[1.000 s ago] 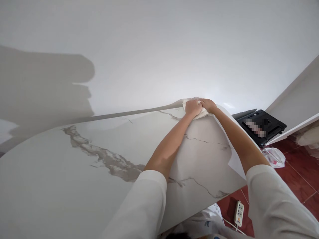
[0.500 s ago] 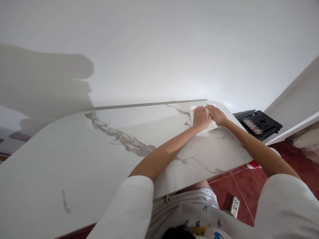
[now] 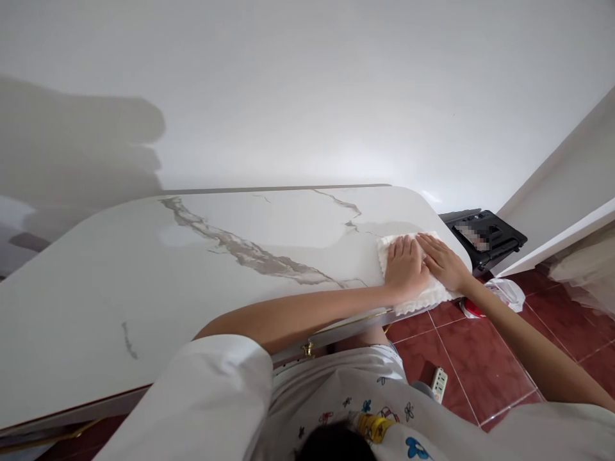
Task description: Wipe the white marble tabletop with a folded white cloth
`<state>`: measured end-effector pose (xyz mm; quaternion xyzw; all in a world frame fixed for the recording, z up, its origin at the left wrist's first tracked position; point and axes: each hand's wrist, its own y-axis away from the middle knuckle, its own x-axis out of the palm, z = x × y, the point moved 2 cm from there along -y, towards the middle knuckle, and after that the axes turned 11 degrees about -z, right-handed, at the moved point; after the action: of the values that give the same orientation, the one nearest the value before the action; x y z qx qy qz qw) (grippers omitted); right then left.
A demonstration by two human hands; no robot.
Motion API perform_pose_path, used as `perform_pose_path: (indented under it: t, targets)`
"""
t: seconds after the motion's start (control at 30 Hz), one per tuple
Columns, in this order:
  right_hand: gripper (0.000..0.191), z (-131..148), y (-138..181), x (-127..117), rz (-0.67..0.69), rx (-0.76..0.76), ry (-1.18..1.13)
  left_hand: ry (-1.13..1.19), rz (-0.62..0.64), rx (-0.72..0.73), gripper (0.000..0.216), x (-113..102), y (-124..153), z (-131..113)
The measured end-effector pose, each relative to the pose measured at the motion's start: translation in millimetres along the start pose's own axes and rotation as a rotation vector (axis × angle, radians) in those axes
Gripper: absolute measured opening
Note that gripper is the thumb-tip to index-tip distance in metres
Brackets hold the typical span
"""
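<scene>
White wall (image 3: 298, 96): while it is filling the upper view, a broad grey shadow (image 3: 72, 147) is falling across its left part.
Marble-pattern tabletop (image 3: 120, 269): is running along the wall; far corners showing rounded, grey-brown veins crossing it diagonally.
Red tiled floor (image 3: 485, 358): is showing at lower right, light lines dividing the tiles.
White printed garment (image 3: 327, 384): is hanging close to the table's front; small flowers showing on it.
Pale sheer fabric (image 3: 586, 269): is hanging at the right edge of view.
Black case (image 3: 502, 240): is sitting just past the table's right end, partly pixelated.
White cloth (image 3: 427, 296): is lying spread at the table's right end, scalloped edge reaching the front rim, both hands on top.
Clear-white plastic bag (image 3: 509, 294): is lying on the floor, right of the table, something red showing beside it.
Left hand (image 3: 407, 266): is resting palm down on the cloth, fingers extended, not clenching; thumb being hidden.
Right hand (image 3: 444, 264): is lying flat on the cloth, fingers stretched toward the left hand, touching or nearly so, gripping nothing.
Power strip (image 3: 439, 384): is lying on the tiles near the garment.
Brass-coloured knob (image 3: 308, 349): is sticking out below the table's front edge.
</scene>
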<state>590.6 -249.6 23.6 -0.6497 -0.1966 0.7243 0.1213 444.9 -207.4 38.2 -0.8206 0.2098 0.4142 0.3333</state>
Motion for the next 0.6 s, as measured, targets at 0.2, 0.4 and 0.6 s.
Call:
perform_pose_path:
  t: [0.2,0.4,0.6]
  targets:
    - [0.055,-60,1,-3,-0.024,0.0,0.01,0.011,-0.038,0.081,0.057,29,-35,-22]
    - [0.055,-117,-38,13,-0.023,0.005,0.023,0.007,-0.077,0.099,0.055,54,-99,-14]
    - [0.057,-148,-102,37,0.03,0.229,0.043,0.037,-0.095,0.119,0.05,63,-166,20]
